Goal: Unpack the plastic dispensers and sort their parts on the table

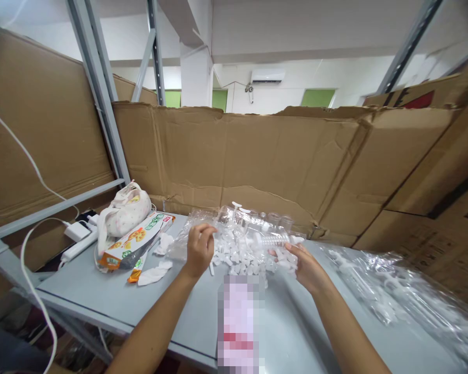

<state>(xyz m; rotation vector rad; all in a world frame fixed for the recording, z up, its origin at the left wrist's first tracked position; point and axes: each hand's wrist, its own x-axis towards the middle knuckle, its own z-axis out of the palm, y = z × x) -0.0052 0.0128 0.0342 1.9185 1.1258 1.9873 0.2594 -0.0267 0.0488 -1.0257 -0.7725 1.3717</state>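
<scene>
My right hand [308,266] is closed around the tip end of a clear plastic syringe [273,239], with a ribbed-looking barrel and a white nozzle pointing right. The syringe lies roughly level above a pile of small white plastic parts [245,266]. To the left of the pile, my left hand [200,250] is raised with its fingers curled together; anything between them is too small to make out. Behind both hands lies a clear plastic bag [228,218]. Several clear cylinders [280,222] are at its back right.
Wrapped white syringes [390,285] lie on the right of the grey table [292,332]. At left are an orange-and-white box [140,239], crumpled white tissue [155,273], a spotted cloth pouch [128,213] and a power strip [78,248]. A cardboard wall [257,156] stands behind.
</scene>
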